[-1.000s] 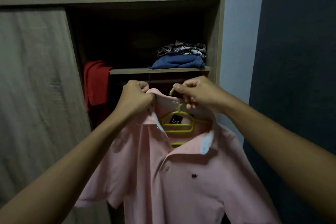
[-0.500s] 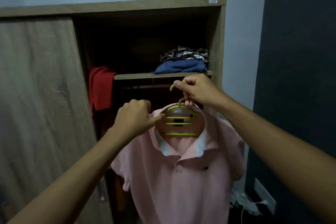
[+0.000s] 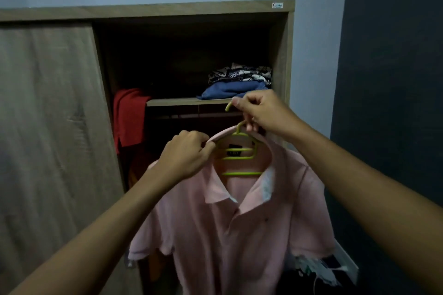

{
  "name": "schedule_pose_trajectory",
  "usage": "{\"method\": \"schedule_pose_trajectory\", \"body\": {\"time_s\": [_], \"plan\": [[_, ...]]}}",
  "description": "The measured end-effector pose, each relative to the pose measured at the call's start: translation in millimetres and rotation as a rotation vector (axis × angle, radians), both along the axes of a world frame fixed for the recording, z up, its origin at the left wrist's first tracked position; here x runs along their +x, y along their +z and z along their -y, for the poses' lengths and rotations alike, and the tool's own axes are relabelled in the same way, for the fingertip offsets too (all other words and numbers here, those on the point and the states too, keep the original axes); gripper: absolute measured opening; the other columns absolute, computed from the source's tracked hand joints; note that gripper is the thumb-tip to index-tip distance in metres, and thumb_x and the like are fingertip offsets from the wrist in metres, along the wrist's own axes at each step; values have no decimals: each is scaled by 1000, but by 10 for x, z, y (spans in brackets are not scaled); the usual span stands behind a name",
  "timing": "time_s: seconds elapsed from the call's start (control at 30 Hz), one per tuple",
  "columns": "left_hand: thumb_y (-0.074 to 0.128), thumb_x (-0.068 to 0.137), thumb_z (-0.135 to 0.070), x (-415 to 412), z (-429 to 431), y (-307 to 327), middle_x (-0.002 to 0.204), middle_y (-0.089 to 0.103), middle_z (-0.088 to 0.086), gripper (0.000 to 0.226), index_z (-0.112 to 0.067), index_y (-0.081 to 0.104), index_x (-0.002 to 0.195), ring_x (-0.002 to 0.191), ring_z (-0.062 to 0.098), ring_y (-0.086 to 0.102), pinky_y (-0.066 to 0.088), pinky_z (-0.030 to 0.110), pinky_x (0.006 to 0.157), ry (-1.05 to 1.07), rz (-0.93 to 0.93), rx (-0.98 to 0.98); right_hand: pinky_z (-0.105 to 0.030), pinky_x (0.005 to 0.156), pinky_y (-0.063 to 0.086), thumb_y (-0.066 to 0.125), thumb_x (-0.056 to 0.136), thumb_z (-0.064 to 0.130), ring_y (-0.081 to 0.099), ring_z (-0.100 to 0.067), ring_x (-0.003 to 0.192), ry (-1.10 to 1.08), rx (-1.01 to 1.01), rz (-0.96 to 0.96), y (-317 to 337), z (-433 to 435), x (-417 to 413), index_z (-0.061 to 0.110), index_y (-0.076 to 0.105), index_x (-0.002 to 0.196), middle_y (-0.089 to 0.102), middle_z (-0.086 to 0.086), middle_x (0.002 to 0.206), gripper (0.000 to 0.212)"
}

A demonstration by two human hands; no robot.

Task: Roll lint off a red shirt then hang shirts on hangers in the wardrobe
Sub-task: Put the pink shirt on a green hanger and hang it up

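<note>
1. The right hand [image 3: 260, 112] is closed around the neck of the green hanger [image 3: 239, 151], just under its hook. The left hand [image 3: 187, 157] pinches the collar edge of the pink shirt [image 3: 227, 235] at the left shoulder.
2. The shirt hangs on the hanger in front of the open wardrobe [image 3: 280, 60], below the shelf [image 3: 182, 102], and is not yet on a rail. A faint bar under the shelf may be the rail; it is too dark to be sure.
3. Handling, as I judge it: the shirt is light, soft and limp, so it carries no shape of its own and can slide off a smooth plastic arm. The hanger is stiff and light, and takes all the steering.
4. Best hold: the hanger's neck for lifting, and the collar or shoulder seam to keep the cloth seated. Pulling on the body would only stretch it.
5. Direction: the shirt's long axis runs vertically, collar up and hem down, front toward the camera. The hanger's bar lies across, tilted a little, and the hook tip curls to the left.
6. A red shirt [image 3: 129, 117] already hangs at the left of the opening.
</note>
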State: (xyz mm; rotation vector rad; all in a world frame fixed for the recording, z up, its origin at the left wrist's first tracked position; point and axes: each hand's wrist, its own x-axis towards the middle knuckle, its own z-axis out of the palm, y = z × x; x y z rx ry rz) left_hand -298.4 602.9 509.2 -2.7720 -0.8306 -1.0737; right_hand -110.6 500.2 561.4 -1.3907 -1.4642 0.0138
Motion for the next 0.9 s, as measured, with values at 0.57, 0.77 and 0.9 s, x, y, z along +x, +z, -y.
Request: {"method": "schedule_pose_trajectory", "body": {"time_s": [0.57,0.77,0.9], "plan": [[24,98,-56,-121,-339,-113,79,59,0,51,-17,51,82,77,27,59,46,42,71,-199,-10,-60,-27,49,51,55,102,31,64,-19,55,133,37,-75,80,36,-79,11,70,96,66,-6,71,25],[18,95,-64,-256,-457,-120,75,56,-4,52,-24,46,75,77,28,59,47,43,71,-144,43,-106,-32,64,48,52,101,40,56,-5,69,-40,-204,388,-187,267,297,7,70,90,66,5,78,39],[16,93,-68,-291,-536,-161,80,64,-2,65,-19,58,82,79,25,62,51,45,75,-165,57,-178,-27,58,36,53,99,40,42,-7,64,101,-376,369,-457,422,407,-4,60,78,49,-1,69,49]]}}
